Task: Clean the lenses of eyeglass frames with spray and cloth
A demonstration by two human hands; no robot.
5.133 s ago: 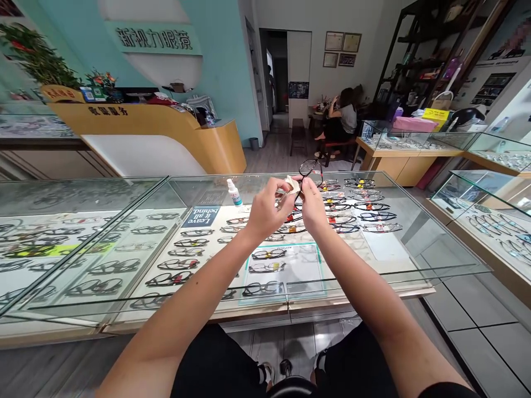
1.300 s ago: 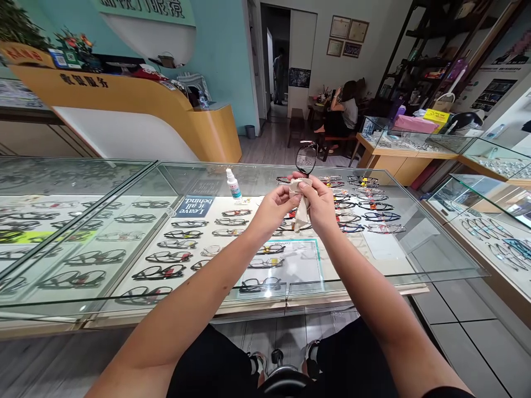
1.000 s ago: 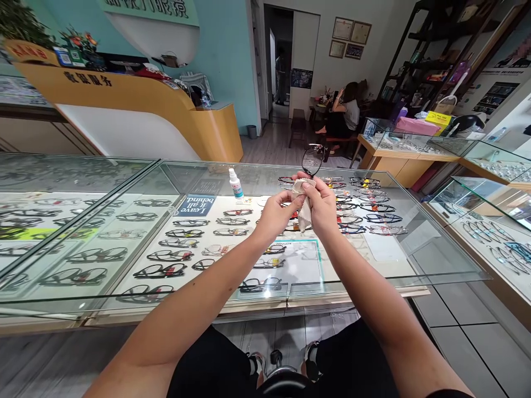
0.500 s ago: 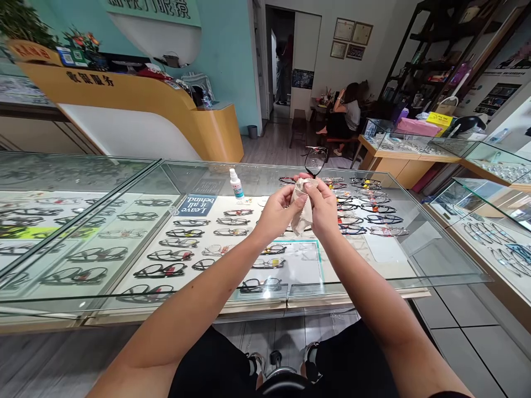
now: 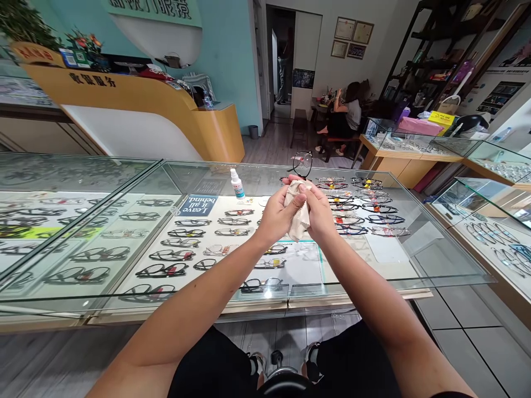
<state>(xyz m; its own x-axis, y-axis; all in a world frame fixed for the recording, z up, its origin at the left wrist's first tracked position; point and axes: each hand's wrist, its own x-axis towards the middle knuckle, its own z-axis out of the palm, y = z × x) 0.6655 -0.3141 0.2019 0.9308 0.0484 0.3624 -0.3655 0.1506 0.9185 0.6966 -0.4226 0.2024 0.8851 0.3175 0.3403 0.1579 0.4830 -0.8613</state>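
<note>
Above the glass counter, my left hand (image 5: pixel 276 214) and my right hand (image 5: pixel 318 209) are together around a pale beige cloth (image 5: pixel 297 221). Both are closed, with the thumbs pressing on the cloth near each other. A pair of dark-rimmed eyeglasses (image 5: pixel 302 164) sticks up beyond my fingers, one round lens in plain sight. The other lens is hidden by the cloth and fingers. To the left of my hands, a small white spray bottle (image 5: pixel 237 183) with a blue-and-white label stands upright on the glass.
Rows of eyeglass frames (image 5: pixel 161 270) lie inside the glass display counter (image 5: pixel 352 287). More display cases (image 5: pixel 493 204) stand at the right. A wooden reception desk (image 5: pixel 199 124) is at the back left. A person (image 5: pixel 346 113) sits at a table in the back; another stands in the doorway.
The visible lens has shifted left and slightly down, with the eyeglasses turned a little. My hands have closed further around the cloth, the thumbs now nearer each other.
</note>
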